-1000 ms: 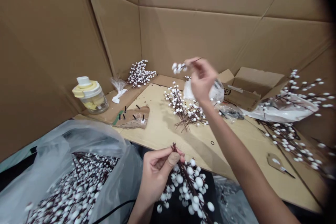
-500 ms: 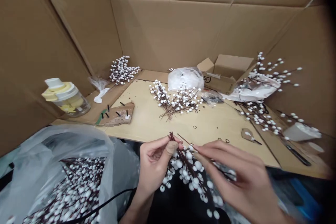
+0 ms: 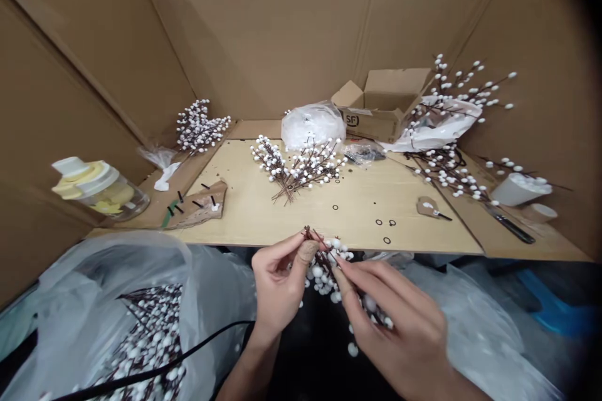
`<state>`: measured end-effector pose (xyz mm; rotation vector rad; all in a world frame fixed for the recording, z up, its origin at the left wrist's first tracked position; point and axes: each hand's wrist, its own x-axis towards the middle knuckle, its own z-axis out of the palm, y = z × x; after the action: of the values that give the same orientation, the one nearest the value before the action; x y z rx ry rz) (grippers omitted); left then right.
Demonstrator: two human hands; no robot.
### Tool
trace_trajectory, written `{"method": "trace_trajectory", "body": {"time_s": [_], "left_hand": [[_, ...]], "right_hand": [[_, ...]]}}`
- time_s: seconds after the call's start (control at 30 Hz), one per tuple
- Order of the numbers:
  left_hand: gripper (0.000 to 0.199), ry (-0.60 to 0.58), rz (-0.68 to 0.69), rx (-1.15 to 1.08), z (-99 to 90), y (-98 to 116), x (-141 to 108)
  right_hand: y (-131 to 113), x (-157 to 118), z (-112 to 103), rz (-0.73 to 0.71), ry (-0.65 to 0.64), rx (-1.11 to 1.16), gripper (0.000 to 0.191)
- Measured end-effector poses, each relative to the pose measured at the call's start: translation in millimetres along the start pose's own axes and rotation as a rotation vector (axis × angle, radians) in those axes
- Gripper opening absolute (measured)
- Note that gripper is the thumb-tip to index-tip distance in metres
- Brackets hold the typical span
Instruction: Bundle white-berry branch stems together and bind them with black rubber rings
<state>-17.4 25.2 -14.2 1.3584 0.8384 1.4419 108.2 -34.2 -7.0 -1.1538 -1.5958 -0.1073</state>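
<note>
My left hand (image 3: 282,279) pinches the brown stem ends of a bunch of white berry branches (image 3: 324,277), with a tan wrap on its thumb. The berries hang down below the stems, over the dark space in front of the table. My right hand (image 3: 392,310) is closed on a berry branch at the bunch's right side, its thumb and forefinger on the stem close to my left fingertips. Part of the bunch is hidden behind my right fingers. Beyond my hands, more berry branches (image 3: 298,166) lie crossed on the table (image 3: 263,222).
At lower left a plastic bag (image 3: 207,307) holds many berry branches. A yellow-lidded bottle (image 3: 101,188) and a cardboard piece with black sticks (image 3: 200,207) are on the left. A small box (image 3: 376,122), a white cup (image 3: 520,190) and a black knife (image 3: 512,225) stand or lie right.
My right hand has moved left, bringing its branch stem against the bunch in my left hand. The camera view has shifted, so the table's things appear further left and mostly higher.
</note>
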Motion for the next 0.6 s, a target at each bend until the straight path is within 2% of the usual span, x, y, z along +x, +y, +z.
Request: {"method": "trace_trajectory", "body": {"time_s": [0.23, 0.33, 0.5, 0.6], "left_hand": [[0.014, -0.042, 0.003, -0.008, -3.1, -0.7, -0.2], [0.012, -0.005, -0.006, 0.01, -3.9, -2.2, 1.1], [0.011, 0.058, -0.009, 0.031, -3.9, -5.2, 2.3], [0.011, 0.03, -0.028, 0.015, -3.5, -4.3, 1.4]], "right_hand": [[2.2, -3.6, 13.5, -0.019, -0.012, -0.028, 0.019], [-4.4, -1.8, 4.5, -0.022, 0.008, -0.064, 0.016], [-23.9, -2.2, -21.1, 0.129, 0.165, -0.124, 0.012], [-23.5, -3.9, -22.6, 0.109, 0.11, -0.144, 0.013]]}}
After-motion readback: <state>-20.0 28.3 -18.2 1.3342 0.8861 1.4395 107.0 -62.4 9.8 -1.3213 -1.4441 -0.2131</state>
